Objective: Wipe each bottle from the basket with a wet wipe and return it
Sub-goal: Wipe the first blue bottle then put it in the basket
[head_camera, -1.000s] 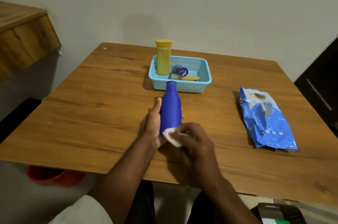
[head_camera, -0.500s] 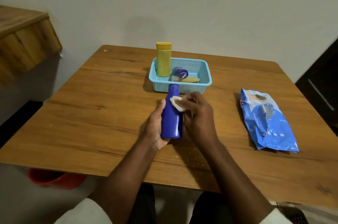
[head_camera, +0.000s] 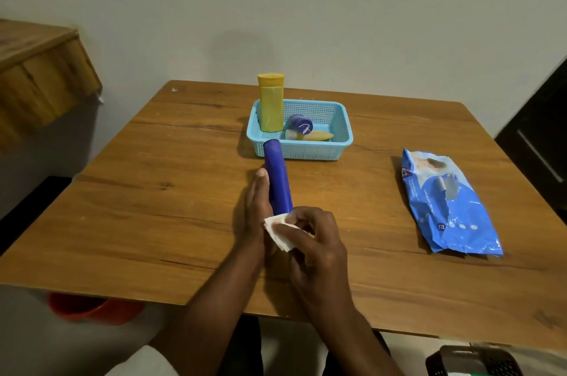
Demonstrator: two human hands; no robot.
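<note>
Head view is showing the wiping step in progress on one bottle. The left hand (head_camera: 256,210) is holding the blue bottle (head_camera: 277,181) out over the desk (head_camera: 153,207), its grip closed around the lower part, thumb lying along the side. The bottle is pointing toward 12 o'clock, and its far end is reaching close to the near wall of the basket (head_camera: 306,151). The right hand (head_camera: 319,250) is pinching the wet wipe (head_camera: 277,234) between thumb and fingers and is pressing it at the near end of the bottle.

Inside the basket, a yellow bottle (head_camera: 270,105) is standing upright at the 9 o'clock side, a small purple bottle (head_camera: 300,124) is lying in the middle, and a pale yellow tube (head_camera: 310,135) is lying by the near wall. I cannot tell if any of these is already wiped.

The pack of wipes (head_camera: 445,204) is lying at 3 o'clock, well apart from the hands.

My judgement: the blue bottle is partly done and is not yet returned; the others probably are waiting for their turn.
</note>
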